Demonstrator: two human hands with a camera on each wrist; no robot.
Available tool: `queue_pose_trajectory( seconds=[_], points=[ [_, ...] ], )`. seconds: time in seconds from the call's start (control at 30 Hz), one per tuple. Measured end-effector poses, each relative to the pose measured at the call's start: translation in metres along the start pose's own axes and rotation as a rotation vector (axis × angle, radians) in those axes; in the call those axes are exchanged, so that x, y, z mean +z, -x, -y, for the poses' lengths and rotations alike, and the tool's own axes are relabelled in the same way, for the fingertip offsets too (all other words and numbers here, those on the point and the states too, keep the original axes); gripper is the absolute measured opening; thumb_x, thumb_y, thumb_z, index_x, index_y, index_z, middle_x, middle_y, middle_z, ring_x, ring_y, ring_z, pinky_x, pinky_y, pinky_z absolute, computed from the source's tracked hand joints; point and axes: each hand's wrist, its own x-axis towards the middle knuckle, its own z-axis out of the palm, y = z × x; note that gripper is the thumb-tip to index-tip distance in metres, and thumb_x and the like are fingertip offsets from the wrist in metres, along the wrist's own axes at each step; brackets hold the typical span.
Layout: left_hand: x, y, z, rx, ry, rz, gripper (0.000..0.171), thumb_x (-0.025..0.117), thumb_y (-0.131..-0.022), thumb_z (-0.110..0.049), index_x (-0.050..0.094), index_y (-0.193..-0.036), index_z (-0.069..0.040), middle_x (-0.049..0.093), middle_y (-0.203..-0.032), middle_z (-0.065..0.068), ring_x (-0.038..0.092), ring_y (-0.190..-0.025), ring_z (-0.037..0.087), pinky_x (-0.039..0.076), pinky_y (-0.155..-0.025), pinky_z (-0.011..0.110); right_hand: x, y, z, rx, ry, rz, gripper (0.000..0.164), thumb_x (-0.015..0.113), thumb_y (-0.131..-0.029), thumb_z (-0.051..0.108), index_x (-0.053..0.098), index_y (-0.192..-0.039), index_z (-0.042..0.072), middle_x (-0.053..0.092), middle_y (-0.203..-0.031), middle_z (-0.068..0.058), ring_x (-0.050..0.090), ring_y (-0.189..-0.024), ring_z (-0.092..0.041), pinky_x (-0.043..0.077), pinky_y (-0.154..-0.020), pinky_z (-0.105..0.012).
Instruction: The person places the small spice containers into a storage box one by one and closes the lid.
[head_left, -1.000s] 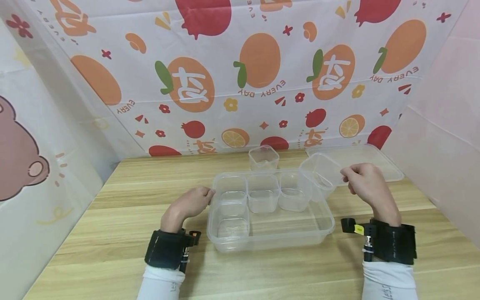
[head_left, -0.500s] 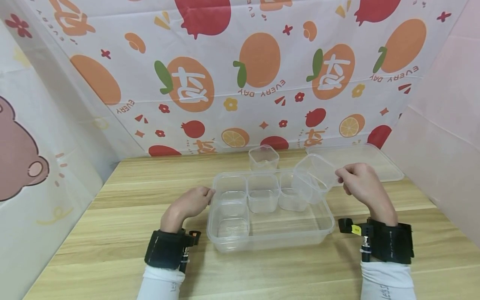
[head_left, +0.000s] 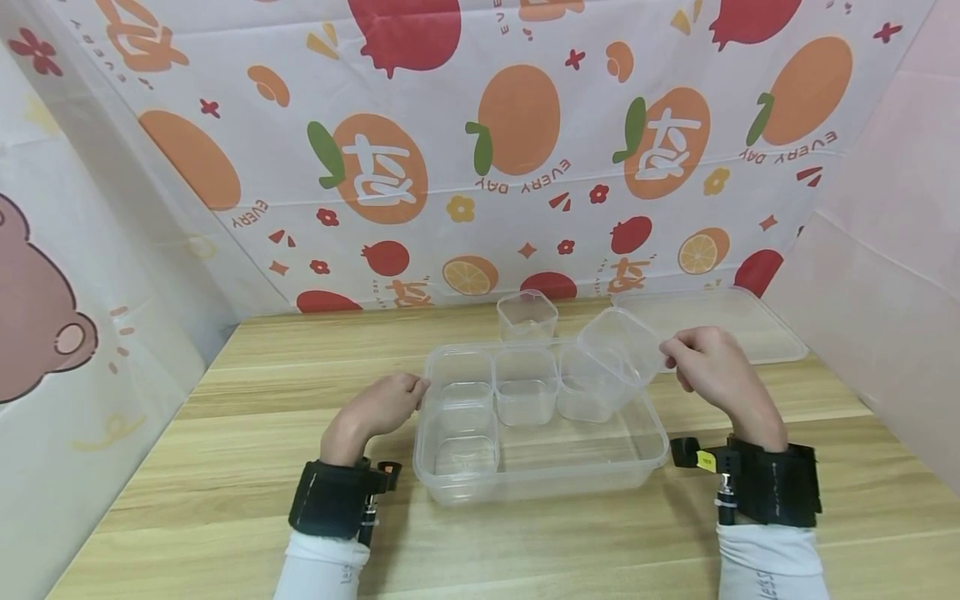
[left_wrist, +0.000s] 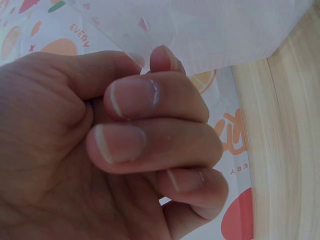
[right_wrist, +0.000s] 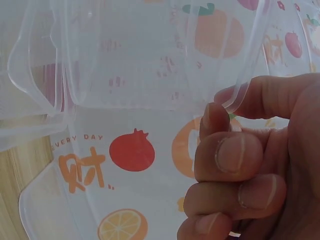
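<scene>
A large clear plastic box [head_left: 555, 485] sits on the wooden table, with several small clear containers [head_left: 527, 404] inside along its back and left side. My left hand [head_left: 378, 412] pinches the box's left rim between thumb and index finger, the other fingers curled in the left wrist view. My right hand [head_left: 712, 367] pinches the rim of another small clear container [head_left: 618, 343], holding it tilted above the box's back right part. In the right wrist view that container [right_wrist: 135, 60] hangs from thumb and index finger [right_wrist: 216, 117].
One more small clear container [head_left: 527, 315] stands on the table behind the box. A flat clear lid [head_left: 738, 325] lies at the back right. A fruit-patterned cloth [head_left: 517, 200] rises along the table's back edge, with pale cloths at both sides.
My right hand has moved slightly left, carrying the tilted small container further over the box's back right part. The left hand and the box have stayed in place.
</scene>
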Motion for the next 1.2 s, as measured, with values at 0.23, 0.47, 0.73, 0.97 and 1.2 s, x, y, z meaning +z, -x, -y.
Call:
queue_pose_trajectory(
  seconds=[0.23, 0.47, 0.73, 0.97, 1.2],
  points=[
    [-0.001, 0.0, 0.0, -0.004, 0.003, 0.002, 0.036, 0.035, -0.111, -0.018, 0.055, -0.084, -0.004, 0.043, -0.075, 0.005, 0.041, -0.067, 0.02, 0.035, -0.062, 0.034, 0.003, -0.001, 0.004, -0.017, 0.008, 0.026, 0.032, 0.046, -0.104, 0.015, 0.067, -0.088, -0.004, 0.045, -0.056, -0.003, 0.043, -0.051, -0.021, 0.032, -0.048, -0.03],
    [-0.001, -0.001, 0.0, -0.001, -0.004, 0.0, 0.037, 0.035, -0.111, -0.019, 0.055, -0.084, -0.004, 0.043, -0.075, 0.005, 0.041, -0.067, 0.02, 0.035, -0.062, 0.035, 0.007, -0.002, 0.008, -0.059, 0.014, 0.044, 0.031, 0.048, -0.103, 0.012, 0.067, -0.085, -0.005, 0.045, -0.054, -0.003, 0.043, -0.049, -0.021, 0.033, -0.048, -0.03],
    [-0.002, -0.002, 0.0, 0.001, -0.01, -0.001, 0.037, 0.035, -0.111, -0.018, 0.055, -0.082, -0.004, 0.042, -0.074, 0.005, 0.04, -0.065, 0.02, 0.035, -0.062, 0.034, 0.012, -0.003, 0.012, -0.071, 0.015, 0.061, 0.029, 0.048, -0.102, 0.011, 0.067, -0.086, -0.004, 0.045, -0.054, -0.003, 0.043, -0.048, -0.021, 0.034, -0.048, -0.03],
    [-0.002, -0.003, 0.0, 0.004, -0.014, -0.002, 0.037, 0.035, -0.111, -0.018, 0.055, -0.081, -0.005, 0.043, -0.074, 0.005, 0.04, -0.065, 0.019, 0.035, -0.062, 0.034, 0.015, -0.004, 0.013, -0.096, 0.016, 0.067, 0.031, 0.048, -0.103, 0.013, 0.067, -0.083, -0.002, 0.044, -0.053, 0.0, 0.042, -0.048, -0.02, 0.033, -0.047, -0.03],
    [-0.004, -0.002, -0.002, 0.026, -0.032, 0.004, 0.037, 0.035, -0.111, -0.019, 0.057, -0.086, -0.002, 0.05, -0.081, 0.007, 0.047, -0.072, 0.022, 0.039, -0.068, 0.037, 0.016, -0.005, 0.017, -0.108, 0.033, 0.073, 0.032, 0.049, -0.103, 0.012, 0.066, -0.078, 0.0, 0.043, -0.052, 0.001, 0.042, -0.048, -0.019, 0.033, -0.048, -0.029]
  ],
)
